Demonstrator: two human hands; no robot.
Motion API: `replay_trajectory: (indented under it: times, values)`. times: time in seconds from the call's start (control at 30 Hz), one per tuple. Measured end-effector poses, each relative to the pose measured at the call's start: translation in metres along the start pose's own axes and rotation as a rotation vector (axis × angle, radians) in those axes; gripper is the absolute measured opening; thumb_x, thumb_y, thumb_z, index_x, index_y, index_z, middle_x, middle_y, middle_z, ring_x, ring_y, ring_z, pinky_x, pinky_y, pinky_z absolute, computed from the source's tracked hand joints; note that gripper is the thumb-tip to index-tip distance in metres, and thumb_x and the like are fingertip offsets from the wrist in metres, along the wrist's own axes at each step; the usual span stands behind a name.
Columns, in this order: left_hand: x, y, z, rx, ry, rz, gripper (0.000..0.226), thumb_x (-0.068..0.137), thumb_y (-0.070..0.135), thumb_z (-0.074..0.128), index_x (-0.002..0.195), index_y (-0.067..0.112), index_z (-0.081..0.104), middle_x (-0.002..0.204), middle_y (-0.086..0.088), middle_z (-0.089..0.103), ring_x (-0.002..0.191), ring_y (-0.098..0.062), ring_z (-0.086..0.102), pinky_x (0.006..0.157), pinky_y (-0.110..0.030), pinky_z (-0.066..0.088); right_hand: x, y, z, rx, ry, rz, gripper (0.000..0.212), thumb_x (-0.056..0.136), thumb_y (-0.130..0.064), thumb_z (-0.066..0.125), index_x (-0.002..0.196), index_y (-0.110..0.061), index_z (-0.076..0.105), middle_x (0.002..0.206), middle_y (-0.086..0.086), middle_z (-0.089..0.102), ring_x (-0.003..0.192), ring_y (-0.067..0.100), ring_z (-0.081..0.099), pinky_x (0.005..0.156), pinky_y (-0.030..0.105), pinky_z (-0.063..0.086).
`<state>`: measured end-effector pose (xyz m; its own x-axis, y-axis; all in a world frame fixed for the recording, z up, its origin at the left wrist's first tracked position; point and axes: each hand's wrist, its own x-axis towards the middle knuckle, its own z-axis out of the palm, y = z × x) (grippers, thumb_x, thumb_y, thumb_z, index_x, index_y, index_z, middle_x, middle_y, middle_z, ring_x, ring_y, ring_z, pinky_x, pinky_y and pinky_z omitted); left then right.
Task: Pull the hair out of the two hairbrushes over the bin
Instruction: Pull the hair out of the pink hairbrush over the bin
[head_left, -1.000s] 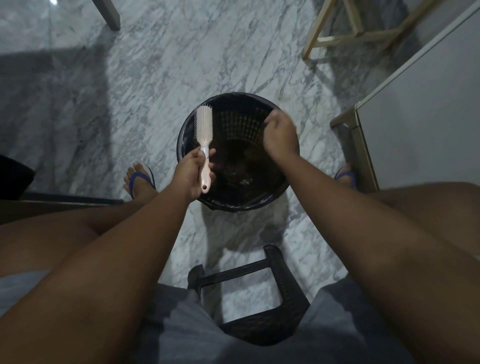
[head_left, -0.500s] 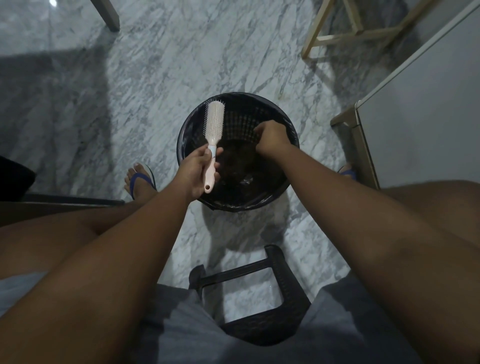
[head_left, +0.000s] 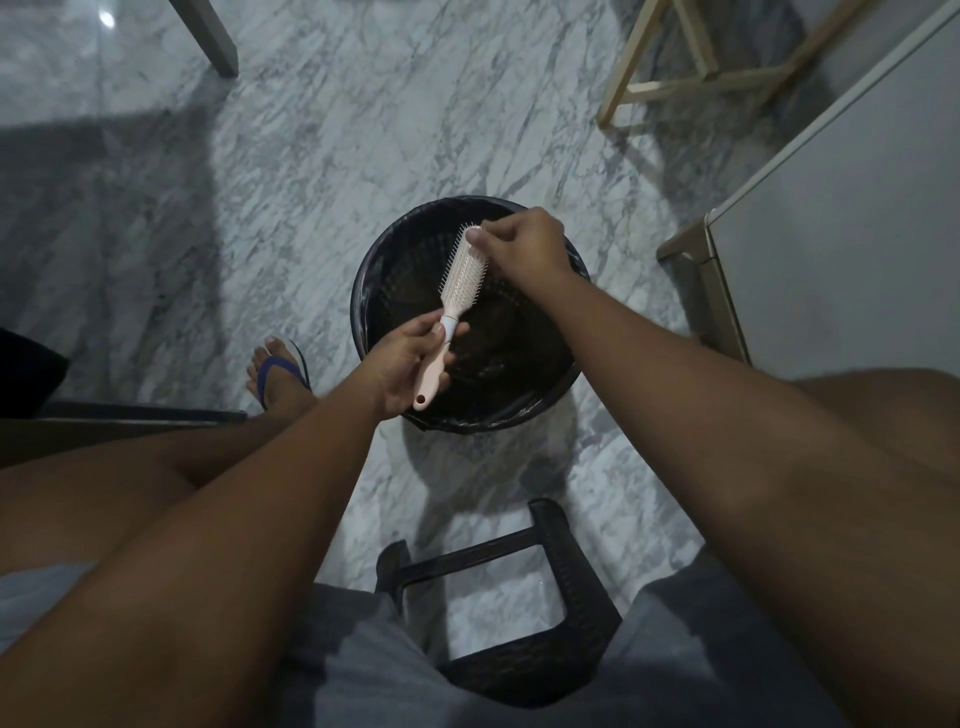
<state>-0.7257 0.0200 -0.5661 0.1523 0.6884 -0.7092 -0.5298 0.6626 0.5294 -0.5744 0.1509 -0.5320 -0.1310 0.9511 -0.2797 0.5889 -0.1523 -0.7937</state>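
Gripping the pink handle, the left hand (head_left: 402, 364) holds the hairbrush (head_left: 457, 291) tilted over the bin's (head_left: 363, 291) open mouth, head pointing toward the far rim. The right hand (head_left: 524, 244) pinches narrowly at the brush's far tip; whether hair sits between the fingertips (head_left: 475, 236) I cannot tell. Bare marble floor (head_left: 311, 156) lies open left of and beyond the bin. A cabinet (head_left: 831, 234) stands near its right side, a dark stool (head_left: 545, 597) at its near side.
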Motion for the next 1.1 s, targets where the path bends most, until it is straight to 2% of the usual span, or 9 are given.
replay_trajectory:
  times: [0.17, 0.4, 0.53, 0.63, 0.7, 0.8, 0.87, 1.03, 1.1]
  values:
    - [-0.001, -0.002, -0.001, 0.006, 0.013, 0.008, 0.027, 0.102, 0.010, 0.046, 0.120, 0.023, 0.061, 0.112, 0.000, 0.072, 0.068, -0.014, 0.056, 0.053, -0.026, 0.048, 0.008, -0.008, -0.010, -0.329, 0.030, -0.135, 0.021, 0.085, -0.033, 0.073, 0.088, -0.014, 0.080, 0.082, 0.005, 0.076, 0.073, 0.014, 0.069, 0.074, 0.027, 0.055]
    - [-0.001, 0.006, -0.006, -0.050, 0.035, 0.042, 0.037, 0.102, 0.013, 0.046, 0.139, 0.016, 0.050, 0.112, 0.001, 0.071, 0.068, -0.011, 0.057, 0.051, -0.026, 0.049, 0.006, -0.019, -0.029, 0.084, 0.375, -0.132, 0.021, 0.095, -0.015, 0.059, 0.081, -0.002, 0.067, 0.073, 0.005, 0.068, 0.065, 0.006, 0.057, 0.060, 0.002, 0.039]
    - [-0.002, 0.009, -0.009, -0.101, 0.002, 0.032, 0.038, 0.102, 0.014, 0.046, 0.140, 0.015, 0.048, 0.111, 0.001, 0.071, 0.069, -0.011, 0.057, 0.052, -0.025, 0.050, 0.003, 0.028, -0.003, 0.109, 0.016, 0.222, 0.022, 0.095, 0.003, 0.044, 0.094, 0.001, 0.066, 0.073, 0.007, 0.064, 0.061, 0.016, 0.058, 0.057, 0.023, 0.048]
    - [-0.005, 0.010, -0.006, -0.116, -0.032, 0.007, 0.036, 0.102, 0.014, 0.045, 0.138, 0.014, 0.050, 0.112, -0.001, 0.070, 0.070, -0.011, 0.056, 0.051, -0.023, 0.049, -0.013, 0.035, 0.008, 0.054, -0.046, 0.177, 0.035, 0.096, -0.021, 0.056, 0.129, -0.011, 0.060, 0.097, 0.002, 0.070, 0.081, 0.016, 0.067, 0.076, 0.032, 0.056]
    - [-0.004, 0.009, -0.004, -0.127, -0.053, -0.018, 0.037, 0.102, 0.014, 0.045, 0.139, 0.014, 0.050, 0.111, 0.000, 0.070, 0.071, -0.011, 0.056, 0.051, -0.023, 0.049, -0.021, 0.020, 0.006, 0.051, -0.061, 0.070, 0.069, 0.086, -0.045, 0.070, 0.145, -0.019, 0.045, 0.122, 0.001, 0.062, 0.101, 0.014, 0.065, 0.091, 0.027, 0.051]
    - [-0.002, 0.005, -0.001, -0.128, -0.095, -0.061, 0.044, 0.102, 0.016, 0.045, 0.146, 0.009, 0.043, 0.109, 0.000, 0.068, 0.075, -0.010, 0.057, 0.053, -0.024, 0.049, -0.022, 0.003, 0.007, -0.038, -0.167, -0.097, 0.106, 0.063, -0.052, 0.087, 0.150, -0.021, 0.037, 0.148, 0.003, 0.047, 0.126, 0.016, 0.055, 0.106, 0.032, 0.046]
    - [-0.003, 0.004, 0.002, -0.161, -0.117, -0.083, 0.042, 0.102, 0.015, 0.044, 0.144, 0.011, 0.046, 0.113, -0.002, 0.069, 0.076, -0.011, 0.058, 0.054, -0.024, 0.050, -0.019, 0.001, 0.006, -0.022, -0.159, -0.112, 0.095, 0.057, -0.045, 0.093, 0.139, -0.019, 0.053, 0.138, 0.003, 0.057, 0.118, 0.014, 0.059, 0.101, 0.032, 0.051]
    - [-0.010, 0.008, 0.004, -0.227, -0.188, -0.161, 0.034, 0.101, 0.015, 0.043, 0.132, 0.021, 0.055, 0.124, -0.008, 0.068, 0.080, -0.017, 0.069, 0.055, -0.025, 0.054, -0.004, -0.002, -0.003, 0.066, 0.069, -0.033, 0.036, 0.066, -0.044, 0.088, 0.090, -0.020, 0.074, 0.083, -0.001, 0.071, 0.071, 0.003, 0.065, 0.064, 0.014, 0.053]
    - [-0.012, 0.008, 0.007, -0.250, -0.192, -0.170, 0.032, 0.099, 0.016, 0.046, 0.129, 0.022, 0.056, 0.124, -0.008, 0.068, 0.084, -0.018, 0.072, 0.058, -0.026, 0.056, 0.002, -0.002, -0.004, 0.094, 0.094, -0.007, 0.025, 0.076, -0.041, 0.082, 0.081, -0.018, 0.074, 0.078, 0.002, 0.072, 0.069, 0.008, 0.069, 0.064, 0.021, 0.060]
